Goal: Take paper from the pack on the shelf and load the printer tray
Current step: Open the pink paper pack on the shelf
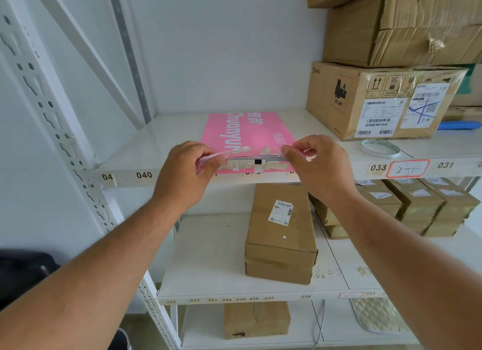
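Note:
A pink paper pack [245, 133] with white lettering lies flat on the white shelf [146, 151], its near end at the shelf's front edge. That end has torn tape and a lifted wrapper flap, and the white sheet edges show in the opening. My left hand [186, 172] pinches the flap at the pack's near left corner. My right hand [314, 161] pinches the wrapper at the near right corner. No printer is in view.
Stacked cardboard boxes [375, 99] stand on the same shelf to the right, with a roll of tape [380, 148] in front of them. On the shelf below sit a long brown box [281, 235] and several small boxes [417, 203]. The rack's perforated upright [52, 120] is at the left.

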`<state>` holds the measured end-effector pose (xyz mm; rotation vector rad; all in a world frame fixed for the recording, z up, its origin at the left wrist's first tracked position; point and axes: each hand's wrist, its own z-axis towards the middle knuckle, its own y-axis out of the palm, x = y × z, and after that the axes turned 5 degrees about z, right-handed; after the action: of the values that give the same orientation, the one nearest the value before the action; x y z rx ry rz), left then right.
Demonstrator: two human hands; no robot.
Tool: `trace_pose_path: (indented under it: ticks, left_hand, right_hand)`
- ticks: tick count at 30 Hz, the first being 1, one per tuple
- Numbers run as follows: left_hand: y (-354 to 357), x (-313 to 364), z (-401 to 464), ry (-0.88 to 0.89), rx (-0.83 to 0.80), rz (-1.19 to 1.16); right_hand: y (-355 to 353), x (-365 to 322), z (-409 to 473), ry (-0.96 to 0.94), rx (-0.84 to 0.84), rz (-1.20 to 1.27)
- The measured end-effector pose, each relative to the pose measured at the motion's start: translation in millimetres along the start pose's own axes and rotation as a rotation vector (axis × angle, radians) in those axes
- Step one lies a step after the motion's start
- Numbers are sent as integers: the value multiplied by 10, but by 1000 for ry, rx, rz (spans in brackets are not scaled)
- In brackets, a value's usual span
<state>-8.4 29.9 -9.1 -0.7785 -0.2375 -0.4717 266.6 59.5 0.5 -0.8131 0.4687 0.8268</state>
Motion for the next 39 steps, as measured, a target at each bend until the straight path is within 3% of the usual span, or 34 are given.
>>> trace_pose_path:
  ticks: [7,16,18,23,27,31,34,39]
  left_hand:
    - [-51,69,-81,87,22,210]
    - [-46,11,-69,189,64,260]
    - [-42,-17,-100,122,40,135]
    - [48,-35,-304,-272,10,-136]
    - [56,107,-247,-354,44,-290]
    - [-24,149,-156,-416,25,-280]
    - [-100,100,-171,-340,4,-235]
    - [-231,-97,-217,-65,15,75]
  right_hand:
    - [11,-54,-56,77,-54,-17]
    - [-37,-65,-70,103,-125,-36]
    - [-35,-62,-71,114,-131,-46]
    - [28,-128,-47,78,-127,-119]
    - [69,-269,7,77,-186,-130]
    - [93,-320,29,71,-218,-166]
    - [98,-328,9,50,-257,-203]
    - [94,-326,-4,39,-265,-208]
